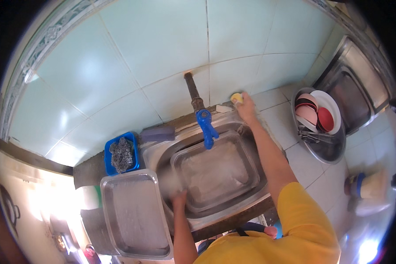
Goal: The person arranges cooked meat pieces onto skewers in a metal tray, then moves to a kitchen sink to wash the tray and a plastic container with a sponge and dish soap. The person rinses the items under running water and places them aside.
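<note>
My right hand (246, 107) is closed around a yellow sponge (237, 98) at the sink's back right corner, close to the tiled wall. My left hand (179, 198) is at the left side of the sink basin, beside a pale, motion-blurred thing (170, 181); whether it grips that thing cannot be told. A rectangular metal tray (214, 168) lies in the metal sink (198, 224), beneath the blue tap (205, 127). Another rectangular metal tray (135, 214) rests left of the sink.
A blue plastic container (137, 155) with metal scouring wool (121, 155) and a dark grey block (157, 133) stand behind the left tray. At right, a metal basin (333, 155) holds bowls and cutlery, with a metal tray (374, 76) leaning behind it.
</note>
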{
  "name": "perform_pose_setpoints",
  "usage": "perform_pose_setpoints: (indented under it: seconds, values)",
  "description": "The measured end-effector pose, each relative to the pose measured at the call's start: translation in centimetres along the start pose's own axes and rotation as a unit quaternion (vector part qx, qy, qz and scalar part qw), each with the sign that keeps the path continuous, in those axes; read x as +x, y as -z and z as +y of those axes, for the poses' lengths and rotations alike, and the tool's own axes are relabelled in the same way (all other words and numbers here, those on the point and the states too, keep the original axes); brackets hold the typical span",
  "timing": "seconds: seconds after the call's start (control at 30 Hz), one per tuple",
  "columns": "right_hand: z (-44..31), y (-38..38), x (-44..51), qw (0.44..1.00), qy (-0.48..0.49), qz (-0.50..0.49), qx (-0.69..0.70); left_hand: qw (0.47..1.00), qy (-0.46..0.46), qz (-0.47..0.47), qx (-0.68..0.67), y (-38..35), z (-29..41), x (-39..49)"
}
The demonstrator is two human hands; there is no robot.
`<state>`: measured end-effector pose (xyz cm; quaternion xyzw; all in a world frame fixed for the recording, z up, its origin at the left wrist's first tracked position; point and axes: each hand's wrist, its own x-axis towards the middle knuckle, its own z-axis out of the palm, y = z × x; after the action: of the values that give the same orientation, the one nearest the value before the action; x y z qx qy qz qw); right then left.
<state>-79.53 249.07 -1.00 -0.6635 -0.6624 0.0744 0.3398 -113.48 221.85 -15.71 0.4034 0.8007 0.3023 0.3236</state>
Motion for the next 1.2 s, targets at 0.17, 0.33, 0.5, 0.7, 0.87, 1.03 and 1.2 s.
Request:
perform_pose_setpoints:
  seconds: [0.17, 0.33, 0.5, 0.7, 0.87, 1.03, 1.2]
  values:
    - [-1.8, 1.1, -11.6, 0.955, 0.234, -0.182, 0.017, 1.000, -0.009, -0.002, -0.007, -0.7, -1.0, 0.2]
    - [-1.1, -2.3, -17.8, 0.933, 0.180, -0.282, -0.130, 0.998, -0.058, -0.003, -0.002, -1.2, -1.5, 0.4]
    - [-7.2, -9.5, -20.6, 0.952, 0.017, -0.244, 0.184, 0.999, -0.005, 0.011, -0.037, -1.7, -1.9, 0.9]
    - [-7.7, -7.4, -27.6, 0.896, 0.178, -0.405, 0.042, 0.998, -0.055, 0.010, -0.039, -0.7, -0.3, 0.4]
    - [-0.8, -4.2, -18.4, 0.917, 0.087, -0.352, -0.167, 0.995, 0.022, -0.045, -0.087, -0.1, 0.4, 0.3]
    - [-6.2, -9.0, -19.0, 0.942, 0.234, -0.226, -0.088, 0.988, 0.025, -0.060, -0.137, 0.2, 0.7, 0.5]
    - [-11.7, -8.5, -27.1, 0.892, 0.296, -0.325, 0.102, 0.994, -0.054, -0.004, 0.098, 1.7, 4.1, -0.8]
